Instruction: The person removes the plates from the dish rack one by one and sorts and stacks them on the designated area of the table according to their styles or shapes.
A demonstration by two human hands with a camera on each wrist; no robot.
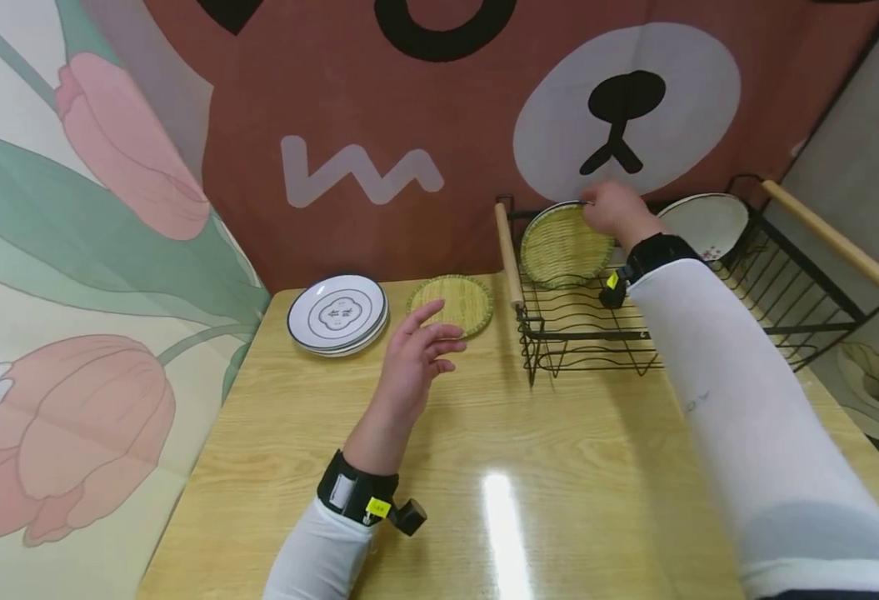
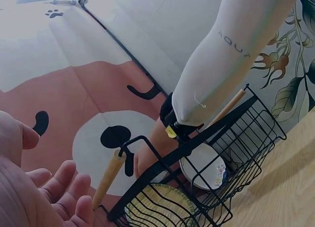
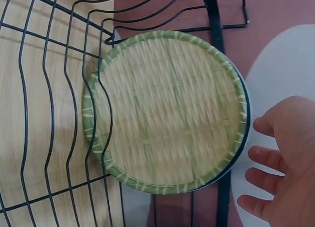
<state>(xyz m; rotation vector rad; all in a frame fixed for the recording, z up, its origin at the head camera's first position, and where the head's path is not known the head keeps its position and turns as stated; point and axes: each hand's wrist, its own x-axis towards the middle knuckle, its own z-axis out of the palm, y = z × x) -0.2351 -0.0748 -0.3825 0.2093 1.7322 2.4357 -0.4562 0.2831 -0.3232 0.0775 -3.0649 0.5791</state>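
Woven bamboo tray (image 3: 165, 111) upright in rack (image 1: 596, 321), likely light, stiff; best pinched at top rim. Right hand (image 1: 615, 212) just beside rim, fingers apparently apart; left hand (image 1: 417, 358) spread, idle.

Wooden table (image 1: 574, 467) with dishes and a rack along its far edge
A stack of white plates (image 1: 337, 315) sits near the far left corner, a woven bamboo tray (image 1: 460, 301) lies just beside it, and a black wire dish rack (image 1: 596, 325) stands toward the far right corner

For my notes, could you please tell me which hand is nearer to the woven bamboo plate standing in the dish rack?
Right. The right hand is at the top rim of the bamboo plate in the dish rack; the left hand hovers over the table, well left.
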